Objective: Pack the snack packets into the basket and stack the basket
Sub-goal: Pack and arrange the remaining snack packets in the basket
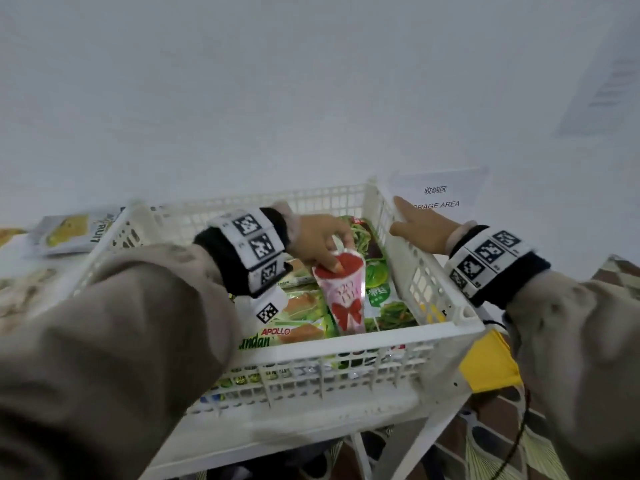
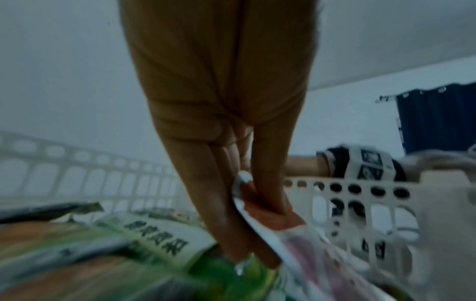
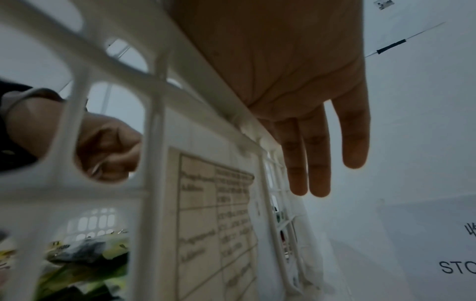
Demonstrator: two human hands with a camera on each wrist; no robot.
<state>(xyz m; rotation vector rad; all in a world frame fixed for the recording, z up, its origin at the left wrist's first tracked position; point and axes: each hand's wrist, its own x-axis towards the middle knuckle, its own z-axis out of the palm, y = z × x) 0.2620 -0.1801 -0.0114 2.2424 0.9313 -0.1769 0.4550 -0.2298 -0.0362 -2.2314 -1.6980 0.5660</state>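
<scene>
A yellow snack packet (image 1: 71, 232) lies flat on the white table (image 1: 311, 431), out at about 9 o'clock from the white basket (image 1: 346, 346) and just beside its left wall. It is outside the basket.

The basket sits in the middle of the table. Inside it, green packets lie flat, one over another. An orange and green packet (image 1: 298, 327) with the word APOLLO on it lies at about 7 o'clock in the basket. A green packet (image 1: 384, 299) lies at about 4 o'clock, next to the right wall.

The left hand (image 1: 320, 239) reaches down into the basket from 9 o'clock. Its thumb and fingers are pressed together on the top edge of a pink and red packet (image 1: 346, 299). The left wrist view shows the pinch close up, with the packet edge squeezed between them. The packet slants down over the green ones.

The right hand (image 1: 420, 226) is at about 3 o'clock. Its palm rests on the top rim of the right wall, and its fingers (image 3: 319, 163) are straight and a little apart, holding nothing.

Behind that hand, at about 1 o'clock, a white paper sign (image 1: 438, 197) lies on the table. A yellow thing (image 1: 490, 365) lies near the basket's corner at 4 o'clock.
</scene>
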